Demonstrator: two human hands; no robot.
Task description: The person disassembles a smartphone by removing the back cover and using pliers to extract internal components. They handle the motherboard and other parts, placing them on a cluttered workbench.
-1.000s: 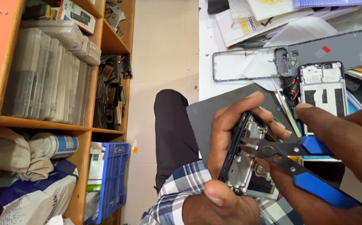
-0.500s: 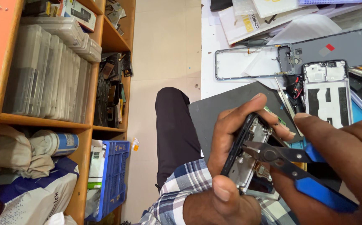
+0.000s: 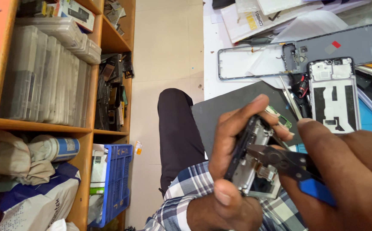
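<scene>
Two hands are working over the lap in the head view, just off the table edge. The left hand is wrapping the phone frame, thumb low, fingers curled over its top edge, grip clamped on it. The right hand is squeezing blue-handled pliers, grip closed around the handles, the nose biting into the frame's inner parts.

The risks, as I judge them: the nose is sitting close to the left fingers, so a slip could be pinching them. Too hard a squeeze or twist could be cracking the thin frame or tearing a small part loose. The frame is hanging over the knee and floor, not over the dark mat, so a loosened piece could be dropping away. Nearby, a back cover and a long bezel are lying well apart from the action.
</scene>
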